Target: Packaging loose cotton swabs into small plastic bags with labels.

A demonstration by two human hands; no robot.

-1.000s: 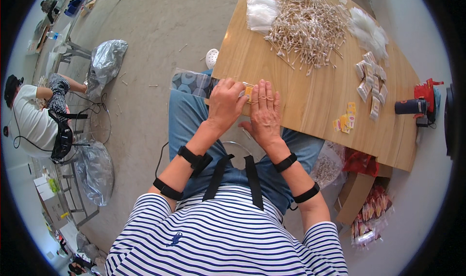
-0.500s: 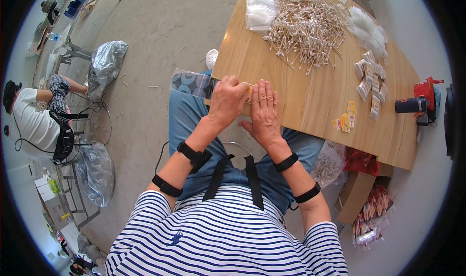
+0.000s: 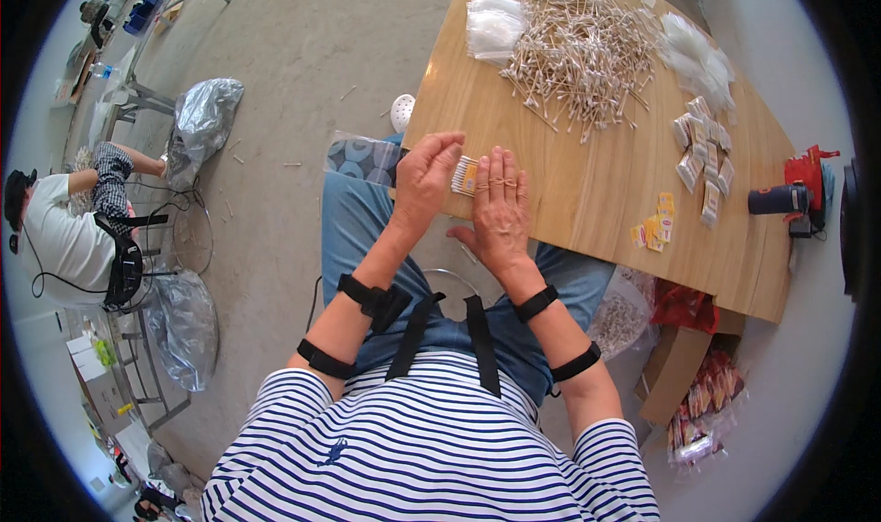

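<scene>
A small pack of cotton swabs with a yellow card (image 3: 465,175) lies at the table's near edge, between my two hands. My right hand (image 3: 501,205) is flat, fingers stretched out, its finger side covering the pack's right end. Just left of the pack is my left hand (image 3: 426,180), its fingers curled in and pressed together; whatever they may hold is hidden. Farther up the table spreads a big heap of loose cotton swabs (image 3: 587,49). To the right lie several yellow cards (image 3: 653,232) and a pile of small filled swab packs (image 3: 702,145).
Clear plastic bags (image 3: 494,28) lie left of the heap, more bags (image 3: 696,58) right of it. A dark cylinder (image 3: 776,200) stands by the right edge. Below the table are a cardboard box (image 3: 674,375) and a bag of swabs (image 3: 622,315). Another person (image 3: 69,237) sits far left.
My left hand has moved left, off the swab pack, so the white tips and yellow card now show. My right hand stays nearly in place.
</scene>
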